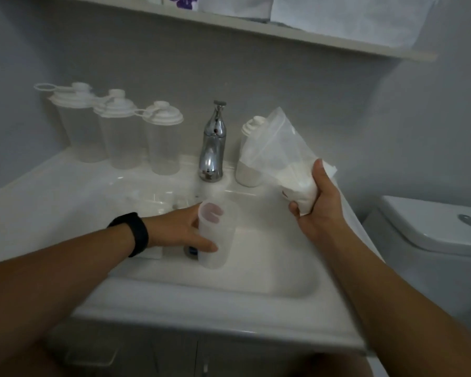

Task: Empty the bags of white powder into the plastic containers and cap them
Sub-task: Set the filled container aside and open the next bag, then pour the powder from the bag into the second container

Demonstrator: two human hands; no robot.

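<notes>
A: Translucent plastic, uncapped: that is the container the left hand holds over the sink basin, fingers curled round its wall, its mouth tipped toward the camera. It looks empty.

B: And the powder?

A: In the clear bag, gripped low by the right hand to the right of the container, white powder bunched at the bottom, the open top pointing up and left.

B: So the pour has not begun.

A: I'd judge not. Next the bag's mouth must come over the container's rim and tilt down, slowly, or powder spills into the sink.

B: The others?

A: By the tap, a capped container with powder in its base. On the worktop to the left, three capped containers, seemingly empty, though the dim view makes that uncertain.
</notes>
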